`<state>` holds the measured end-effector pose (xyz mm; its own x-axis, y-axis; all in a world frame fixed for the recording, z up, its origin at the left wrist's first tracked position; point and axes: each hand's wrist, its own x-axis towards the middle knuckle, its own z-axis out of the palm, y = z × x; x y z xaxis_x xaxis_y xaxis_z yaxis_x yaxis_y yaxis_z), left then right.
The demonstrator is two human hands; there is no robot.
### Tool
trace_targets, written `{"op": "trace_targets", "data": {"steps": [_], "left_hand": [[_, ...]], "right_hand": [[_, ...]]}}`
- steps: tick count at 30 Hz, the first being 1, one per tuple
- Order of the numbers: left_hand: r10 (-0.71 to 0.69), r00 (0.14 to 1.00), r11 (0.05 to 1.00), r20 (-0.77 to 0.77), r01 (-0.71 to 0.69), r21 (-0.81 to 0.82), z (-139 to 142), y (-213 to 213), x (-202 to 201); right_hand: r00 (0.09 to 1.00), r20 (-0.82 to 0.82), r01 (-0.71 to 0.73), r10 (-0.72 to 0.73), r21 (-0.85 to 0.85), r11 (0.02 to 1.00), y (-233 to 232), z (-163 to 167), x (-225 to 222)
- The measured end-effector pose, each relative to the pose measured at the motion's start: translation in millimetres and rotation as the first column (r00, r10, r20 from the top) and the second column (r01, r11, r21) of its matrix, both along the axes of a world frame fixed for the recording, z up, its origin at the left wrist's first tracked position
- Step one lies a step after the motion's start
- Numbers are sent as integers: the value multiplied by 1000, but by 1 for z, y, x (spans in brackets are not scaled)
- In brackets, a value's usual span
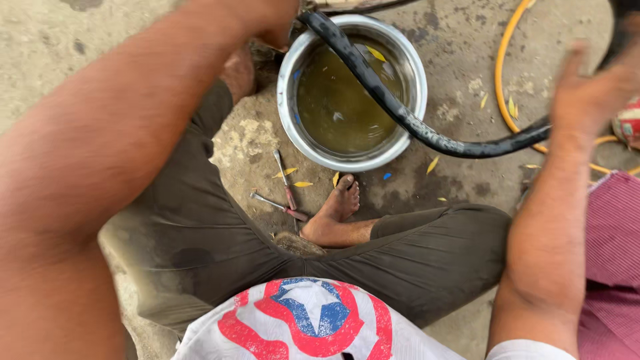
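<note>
A black rubber inner tube [373,83] curves across a round metal basin [288,100] of murky water, dipping into it. My left hand [270,23] is at the top edge by the basin rim, closed on the tube's upper end, mostly out of frame. My right hand [590,87] is blurred at the right, fingers around the tube's other end. I sit on the ground with legs folded, one bare foot [337,210] just below the basin.
Two screwdriver-like tools [287,193] lie on the concrete beside my foot. A yellow hose [501,73] loops at the upper right. A red and white round object [628,123] sits at the right edge. Yellow leaves are scattered about.
</note>
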<state>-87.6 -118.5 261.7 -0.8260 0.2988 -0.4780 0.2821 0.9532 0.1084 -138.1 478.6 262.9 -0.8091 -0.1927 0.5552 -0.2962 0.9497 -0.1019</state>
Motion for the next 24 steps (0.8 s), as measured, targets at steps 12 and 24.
{"op": "trace_targets", "data": {"steps": [12,24], "left_hand": [[-45,991,988,-129,63,143,-82,134,-18],[66,939,996,-338,-44,75,-195,133,-13]], "right_hand": [[353,930,-398,-101,247,884,-185,-39,135],[209,975,-720,-78,208,662,-226,-82,147]]}}
